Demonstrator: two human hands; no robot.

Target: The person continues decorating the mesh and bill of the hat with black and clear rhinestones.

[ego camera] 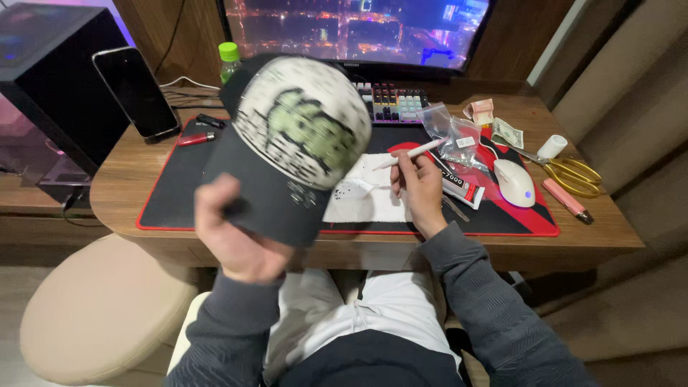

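Far left there's a black speaker box (pixel 50 79) with a dark phone (pixel 136 92) leaning against it, and a round beige stool (pixel 100 308) down below the bench (pixel 122 183). A red lighter (pixel 195 139) sits at the back corner of the black-and-red desk mat (pixel 172 193), with a green-capped bottle (pixel 228 61) behind it. The left hand (pixel 233 236) is up in front of the camera with its grip closed on the brim of a dark cap (pixel 287 150), white front panel with a green design, held tilted above the mat and a bit blurred. Just right of that, the right hand (pixel 418 188) has its grip pinched around a thin white pen-like tool (pixel 408 153), hovering over a white cloth (pixel 369 193) lying on the mat. Behind are a keyboard (pixel 390 100) and monitor (pixel 355 29). Further right: a clear plastic baggie (pixel 451 136), a glue tube (pixel 462 188), a white mouse (pixel 514 183), folded banknotes (pixel 507 132), gold scissors (pixel 573 174) and a pink pen-shaped thing (pixel 566 201).
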